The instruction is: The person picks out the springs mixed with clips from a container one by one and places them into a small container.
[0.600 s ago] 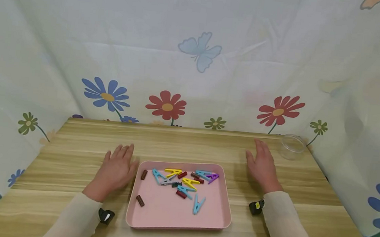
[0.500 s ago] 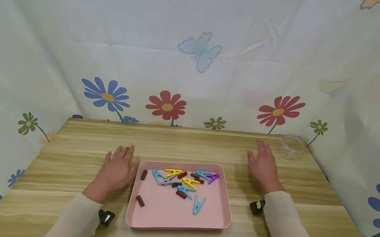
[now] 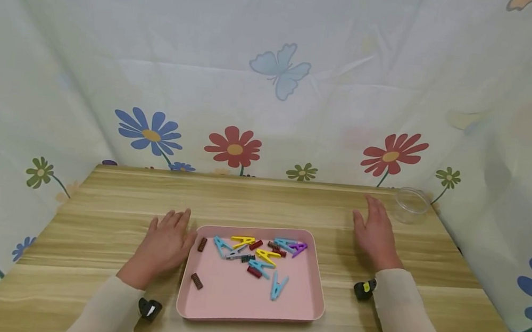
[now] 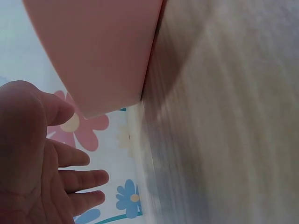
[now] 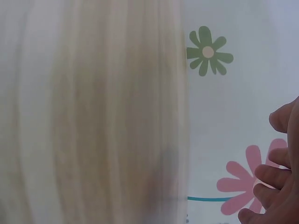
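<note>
left hand (image 3: 165, 244) outstretched, just beside pink tray (image 3: 234, 299), right hand (image 3: 377, 236) outstretched, farther from it

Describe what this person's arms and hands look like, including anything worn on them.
The left hand and right hand are ungloved. The left sleeve and right sleeve are plain, cream-coloured and long. At each wrist sits a small black device: the left device shows a whitish patch, the right device a yellow one. No cables are visible.
</note>
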Available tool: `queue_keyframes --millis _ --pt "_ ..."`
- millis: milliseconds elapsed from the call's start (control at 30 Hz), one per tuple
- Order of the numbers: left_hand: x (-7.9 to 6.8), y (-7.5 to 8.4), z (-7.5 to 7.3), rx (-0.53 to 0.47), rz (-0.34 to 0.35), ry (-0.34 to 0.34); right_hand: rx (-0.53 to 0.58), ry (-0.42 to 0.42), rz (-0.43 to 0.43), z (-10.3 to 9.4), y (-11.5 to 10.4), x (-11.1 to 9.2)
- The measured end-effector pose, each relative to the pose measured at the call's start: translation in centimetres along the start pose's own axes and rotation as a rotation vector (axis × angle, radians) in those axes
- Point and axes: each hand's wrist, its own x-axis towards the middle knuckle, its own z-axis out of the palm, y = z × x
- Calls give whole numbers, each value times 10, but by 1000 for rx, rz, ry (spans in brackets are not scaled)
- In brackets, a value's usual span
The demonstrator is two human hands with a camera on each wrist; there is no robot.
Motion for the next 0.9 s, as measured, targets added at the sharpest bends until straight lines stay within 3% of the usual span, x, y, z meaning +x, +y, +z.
queue_keyframes --millis 900 --pt "-11 12 4 -1 -2 -44 -7 -4 60 -8 15 5"
